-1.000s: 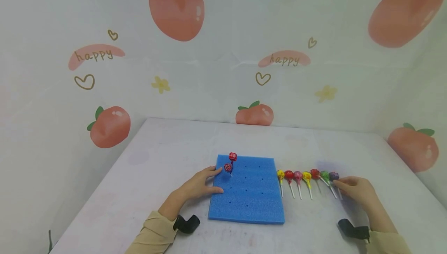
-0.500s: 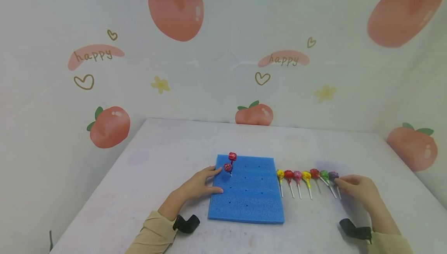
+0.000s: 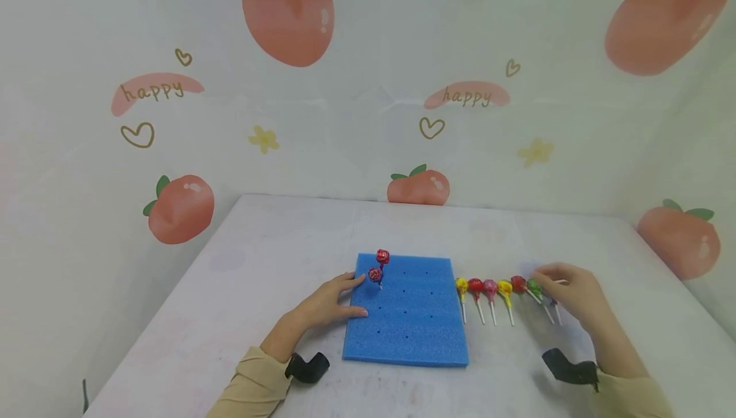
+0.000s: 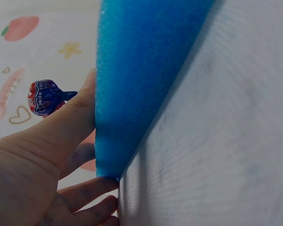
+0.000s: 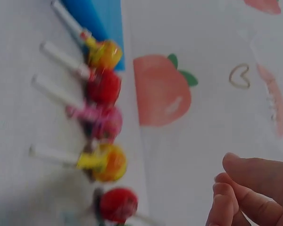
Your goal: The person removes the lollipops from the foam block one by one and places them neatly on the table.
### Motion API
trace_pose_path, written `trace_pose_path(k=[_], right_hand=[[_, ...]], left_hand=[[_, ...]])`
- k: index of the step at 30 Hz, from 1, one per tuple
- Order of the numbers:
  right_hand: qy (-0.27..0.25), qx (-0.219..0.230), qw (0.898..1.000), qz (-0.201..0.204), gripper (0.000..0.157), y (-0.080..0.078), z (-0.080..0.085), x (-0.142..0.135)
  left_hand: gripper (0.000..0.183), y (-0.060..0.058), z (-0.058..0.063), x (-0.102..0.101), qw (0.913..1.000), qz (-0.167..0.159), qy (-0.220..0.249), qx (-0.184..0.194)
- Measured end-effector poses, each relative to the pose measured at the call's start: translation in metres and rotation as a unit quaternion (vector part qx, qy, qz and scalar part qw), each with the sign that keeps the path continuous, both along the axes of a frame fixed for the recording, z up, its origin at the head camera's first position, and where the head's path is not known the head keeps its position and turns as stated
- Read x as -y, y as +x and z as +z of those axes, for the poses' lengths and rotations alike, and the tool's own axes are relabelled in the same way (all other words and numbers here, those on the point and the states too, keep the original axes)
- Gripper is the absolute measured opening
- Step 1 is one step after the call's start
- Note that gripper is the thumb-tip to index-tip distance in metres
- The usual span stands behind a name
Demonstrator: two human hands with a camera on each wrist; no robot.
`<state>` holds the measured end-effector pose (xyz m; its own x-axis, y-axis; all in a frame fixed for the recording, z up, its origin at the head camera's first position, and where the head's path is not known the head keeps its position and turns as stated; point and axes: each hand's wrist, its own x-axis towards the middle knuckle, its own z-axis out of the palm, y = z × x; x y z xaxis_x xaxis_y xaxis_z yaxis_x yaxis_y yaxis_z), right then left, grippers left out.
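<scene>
My left hand (image 3: 322, 304) rests against the left edge of a blue foam board (image 3: 420, 346), thumb and index fingertips on its top. Two lollipops stand upright in the board: a rear red one (image 3: 382, 257) and a front red one (image 3: 375, 275). The left wrist view shows a red-and-blue wrapped lollipop head (image 4: 45, 98) beyond the thumb. My right hand (image 3: 575, 293) hovers over the right end of a lollipop row, near the green lollipop (image 3: 535, 287). Its thumb and fingers are loosely bent; the right wrist view shows nothing between them. The purple lollipop's head is hidden behind that hand.
The row on the white table (image 3: 287, 232) also has a yellow lollipop (image 3: 462, 285), a red one (image 3: 475, 286), a pink one (image 3: 490, 287), another yellow one (image 3: 505, 287) and another red one (image 3: 519, 284). Small holes dot the board. A printed cloth wall (image 3: 345, 117) stands behind.
My right hand has left the purple lollipop's side and moved up and left, over the end of the row. The left hand and the board have stayed in place.
</scene>
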<state>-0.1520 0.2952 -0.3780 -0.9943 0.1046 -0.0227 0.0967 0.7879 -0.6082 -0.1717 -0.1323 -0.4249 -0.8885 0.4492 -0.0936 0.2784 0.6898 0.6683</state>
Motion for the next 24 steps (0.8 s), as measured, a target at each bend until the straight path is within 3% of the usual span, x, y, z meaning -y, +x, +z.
trace_pose_path(k=[4,10,17,24], right_hand=[[-0.012,-0.007,1.0,0.019,0.05,-0.002,0.008,0.022],[-0.041,-0.03,0.996,0.076,0.034,-0.005,0.01,0.059],[-0.097,-0.046,0.98,0.166,0.022,-0.01,0.004,0.098],[-0.099,-0.047,0.968,0.225,0.021,-0.014,-0.006,0.132]], left_hand=[[0.074,0.0,0.001,0.0,1.0,0.0,0.003,-0.001],[0.073,0.0,0.002,-0.001,1.0,0.0,0.003,-0.003],[0.074,0.0,0.001,-0.001,1.0,-0.001,0.001,0.001],[0.074,0.0,0.001,0.0,1.0,-0.002,0.003,0.003]])
